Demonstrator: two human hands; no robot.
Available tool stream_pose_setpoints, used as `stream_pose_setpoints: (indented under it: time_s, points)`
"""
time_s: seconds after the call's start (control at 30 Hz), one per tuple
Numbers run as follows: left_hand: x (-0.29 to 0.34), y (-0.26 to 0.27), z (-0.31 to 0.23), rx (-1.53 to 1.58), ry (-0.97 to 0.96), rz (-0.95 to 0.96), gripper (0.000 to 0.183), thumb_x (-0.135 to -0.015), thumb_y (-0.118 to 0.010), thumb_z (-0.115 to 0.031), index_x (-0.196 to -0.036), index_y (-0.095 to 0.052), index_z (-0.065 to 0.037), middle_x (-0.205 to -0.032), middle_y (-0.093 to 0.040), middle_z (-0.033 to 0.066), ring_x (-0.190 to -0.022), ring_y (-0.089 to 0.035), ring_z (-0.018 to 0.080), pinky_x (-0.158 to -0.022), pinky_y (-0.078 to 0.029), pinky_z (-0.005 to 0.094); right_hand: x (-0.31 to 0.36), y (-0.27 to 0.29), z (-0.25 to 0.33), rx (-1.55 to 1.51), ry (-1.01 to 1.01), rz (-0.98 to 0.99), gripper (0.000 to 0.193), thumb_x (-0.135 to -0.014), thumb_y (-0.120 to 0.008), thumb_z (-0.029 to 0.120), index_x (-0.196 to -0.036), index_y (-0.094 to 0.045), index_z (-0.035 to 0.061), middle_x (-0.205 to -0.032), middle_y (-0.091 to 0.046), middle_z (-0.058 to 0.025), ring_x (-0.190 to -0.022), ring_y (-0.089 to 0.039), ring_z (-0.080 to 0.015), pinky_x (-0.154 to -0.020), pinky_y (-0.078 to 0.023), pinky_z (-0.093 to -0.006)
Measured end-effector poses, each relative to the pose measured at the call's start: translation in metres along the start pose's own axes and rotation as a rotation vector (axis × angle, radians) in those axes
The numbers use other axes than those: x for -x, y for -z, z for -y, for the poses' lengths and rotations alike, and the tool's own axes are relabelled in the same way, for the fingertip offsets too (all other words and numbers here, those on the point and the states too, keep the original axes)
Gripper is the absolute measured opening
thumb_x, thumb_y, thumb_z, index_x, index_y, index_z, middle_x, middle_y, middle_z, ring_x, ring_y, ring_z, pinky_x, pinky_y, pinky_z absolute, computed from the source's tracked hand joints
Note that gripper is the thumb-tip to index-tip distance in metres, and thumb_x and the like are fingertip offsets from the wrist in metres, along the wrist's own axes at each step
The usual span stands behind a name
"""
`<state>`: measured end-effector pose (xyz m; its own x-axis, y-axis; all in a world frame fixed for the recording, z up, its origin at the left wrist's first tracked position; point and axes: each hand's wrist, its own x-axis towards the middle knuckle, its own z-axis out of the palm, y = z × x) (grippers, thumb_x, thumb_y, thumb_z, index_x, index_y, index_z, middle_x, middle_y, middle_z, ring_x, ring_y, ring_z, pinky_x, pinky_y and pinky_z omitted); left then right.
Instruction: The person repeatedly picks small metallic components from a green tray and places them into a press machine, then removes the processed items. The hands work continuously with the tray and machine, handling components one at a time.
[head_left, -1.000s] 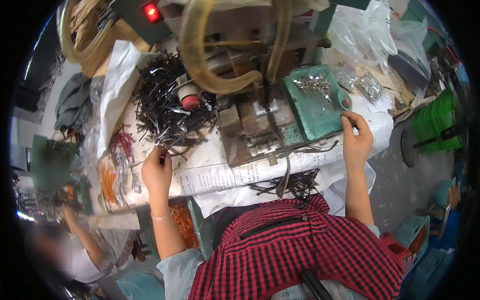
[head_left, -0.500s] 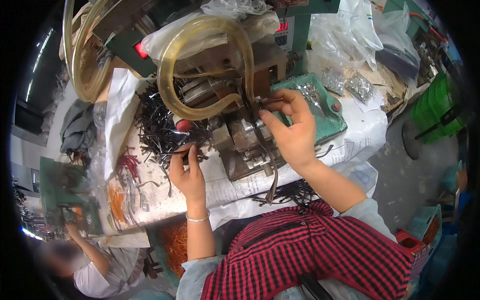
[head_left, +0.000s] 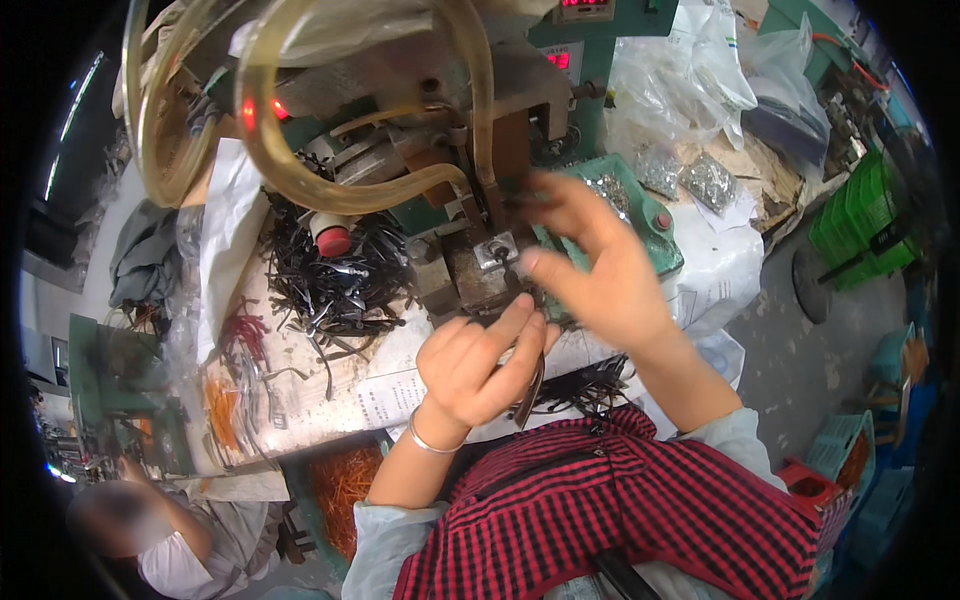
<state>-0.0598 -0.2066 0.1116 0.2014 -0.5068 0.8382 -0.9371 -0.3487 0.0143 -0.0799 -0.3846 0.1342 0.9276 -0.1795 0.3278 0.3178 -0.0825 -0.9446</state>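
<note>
My left hand (head_left: 478, 372) is closed at the front of a bench machine (head_left: 462, 275), its thumb and fingertips pinching a dark, slim eyeglass temple (head_left: 527, 402). The temple's lower end shows below the fingers; the upper part is hidden at the machine's front. Just right of the machine's small bright metal block (head_left: 495, 250) is my right hand (head_left: 615, 275), thumb apart from the other fingers and fingertips smeared by motion. Nothing shows in it. To the left of the machine lies a heap of dark temples (head_left: 335, 290).
A thick yellowish hose (head_left: 483, 90) loops over the machine, with a red knob (head_left: 333, 242) beneath. A green tray (head_left: 660, 262) of small metal parts stands at right, bags of parts (head_left: 715, 182) beyond. More dark temples (head_left: 580, 388) lie before me. Another person (head_left: 190, 560) sits lower left.
My left hand has moved right, from the heap to the machine's front. My right hand has come away from the metal block, and its fingers have parted. The hose appears farther up and left.
</note>
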Motion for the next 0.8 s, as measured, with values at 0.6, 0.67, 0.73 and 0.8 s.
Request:
stream_pose_setpoints:
  time_s: [0.6,0.67,0.73,0.8]
  points:
    - [0.019,-0.009,-0.002,0.122,0.162,-0.009,0.038,-0.072,-0.088,-0.008,-0.108,-0.077,-0.007,-0.117,-0.077,0.0145,-0.074,-0.07,0.0182,-0.058,-0.052,0.0288,0.021,0.077,-0.118,1.322,-0.132,-0.3,0.011,-0.085,-0.072,0.01,-0.093,-0.068,0.0034,-0.096,-0.066,-0.0169,-0.098,-0.063,-0.0388,-0.086,-0.051,-0.049]
    - [0.037,0.006,-0.016,0.192,0.272,-0.024,0.043,-0.073,-0.086,-0.006,-0.115,-0.075,-0.008,-0.123,-0.075,0.0121,-0.075,-0.071,0.0178,-0.061,-0.053,0.0287,0.022,0.076,-0.127,1.342,-0.005,-0.301,0.009,-0.085,-0.072,0.009,-0.089,-0.066,0.0038,-0.095,-0.064,-0.0167,-0.097,-0.061,-0.0396,-0.084,-0.049,-0.051]
    - [0.052,0.047,-0.029,0.108,0.301,0.133,0.035,-0.075,-0.082,-0.003,-0.109,-0.076,-0.01,-0.116,-0.077,0.0109,-0.075,-0.071,0.0195,-0.063,-0.055,0.0295,0.026,0.079,-0.125,1.338,0.055,-0.268,0.009,-0.086,-0.071,0.008,-0.091,-0.066,0.0027,-0.096,-0.067,-0.0174,-0.094,-0.064,-0.0403,-0.083,-0.051,-0.0494]
    - [0.061,0.095,-0.018,-0.049,0.251,0.288,0.031,-0.084,-0.075,-0.006,-0.115,-0.075,-0.006,-0.114,-0.077,0.0126,-0.055,-0.056,0.0121,-0.049,-0.043,0.0286,0.033,0.081,-0.12,1.206,-0.043,-0.278,0.009,-0.089,-0.07,0.008,-0.095,-0.066,0.0017,-0.097,-0.069,-0.0176,-0.091,-0.067,-0.0385,-0.083,-0.052,-0.0466]
